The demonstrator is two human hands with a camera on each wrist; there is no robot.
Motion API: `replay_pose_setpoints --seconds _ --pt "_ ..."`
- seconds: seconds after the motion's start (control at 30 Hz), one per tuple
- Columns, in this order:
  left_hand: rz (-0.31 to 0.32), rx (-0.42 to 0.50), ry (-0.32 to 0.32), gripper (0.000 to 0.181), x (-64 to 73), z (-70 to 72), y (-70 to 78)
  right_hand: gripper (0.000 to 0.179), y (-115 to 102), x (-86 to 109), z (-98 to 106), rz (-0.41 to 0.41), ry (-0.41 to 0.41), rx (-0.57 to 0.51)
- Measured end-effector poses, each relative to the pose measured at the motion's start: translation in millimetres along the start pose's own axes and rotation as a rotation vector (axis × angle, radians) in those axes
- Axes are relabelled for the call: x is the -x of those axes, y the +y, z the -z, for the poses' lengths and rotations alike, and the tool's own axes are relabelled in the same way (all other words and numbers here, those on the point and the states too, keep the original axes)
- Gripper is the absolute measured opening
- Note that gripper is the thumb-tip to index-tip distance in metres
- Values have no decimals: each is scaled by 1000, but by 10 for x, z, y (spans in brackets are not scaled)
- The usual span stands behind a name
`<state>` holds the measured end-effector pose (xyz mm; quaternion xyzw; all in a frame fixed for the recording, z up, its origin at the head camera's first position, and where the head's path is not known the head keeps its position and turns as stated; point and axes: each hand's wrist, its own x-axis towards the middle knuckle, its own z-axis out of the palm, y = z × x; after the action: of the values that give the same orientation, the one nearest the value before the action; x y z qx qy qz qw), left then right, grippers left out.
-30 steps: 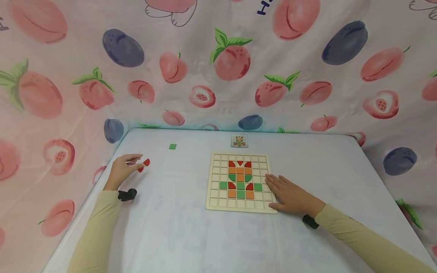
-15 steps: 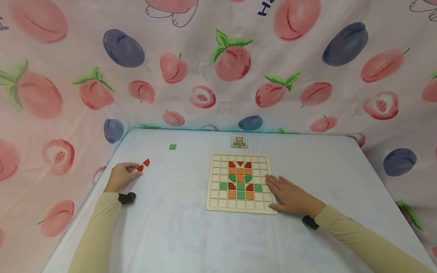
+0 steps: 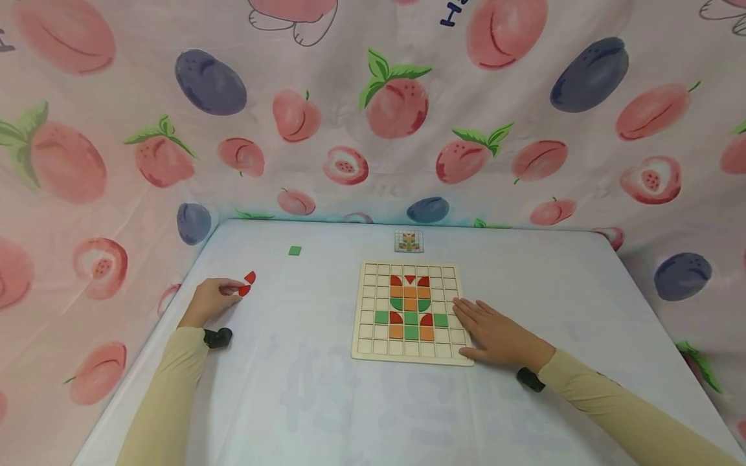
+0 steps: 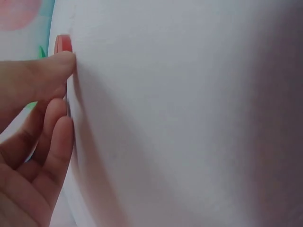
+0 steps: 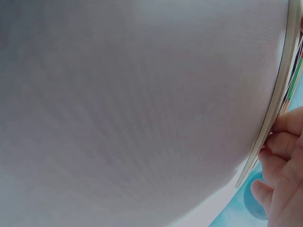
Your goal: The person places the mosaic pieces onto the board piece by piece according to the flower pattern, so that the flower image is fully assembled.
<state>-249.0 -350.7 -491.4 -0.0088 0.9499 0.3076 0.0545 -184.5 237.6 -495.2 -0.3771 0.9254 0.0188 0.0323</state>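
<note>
My left hand (image 3: 211,301) is at the table's left side. Its thumb and fingertips pinch a red quarter-round tile (image 3: 245,291), whose red edge also shows past the thumb in the left wrist view. Just beyond that tile lies a second red tile (image 3: 250,277) of similar shape. Flat on the table, a square wooden grid board (image 3: 367,348) bears a pattern of red, orange and green tiles. My right hand (image 3: 495,332) rests with extended fingers on the board's right edge; in the right wrist view its fingers (image 5: 284,144) touch the rim.
Toward the back left lies a green square tile (image 3: 294,250). A small card (image 3: 409,241) printed with a tile pattern lies behind the board. A fruit-print cloth (image 3: 344,97) hangs along the table's back edge and left side.
My left hand has come down to the nearer red tile and pinched it, and that tile has shifted slightly to the right. My right hand has stayed on the board.
</note>
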Motion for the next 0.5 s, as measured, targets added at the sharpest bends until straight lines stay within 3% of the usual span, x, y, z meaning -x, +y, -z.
replay_pose_setpoints --seconds 0.23,0.5 --pt "-104 -12 -67 27 -36 -29 49 81 -7 -2 7 0 3 10" --pt "-98 15 -67 29 -50 -64 70 82 -12 -13 16 -12 -19 -10"
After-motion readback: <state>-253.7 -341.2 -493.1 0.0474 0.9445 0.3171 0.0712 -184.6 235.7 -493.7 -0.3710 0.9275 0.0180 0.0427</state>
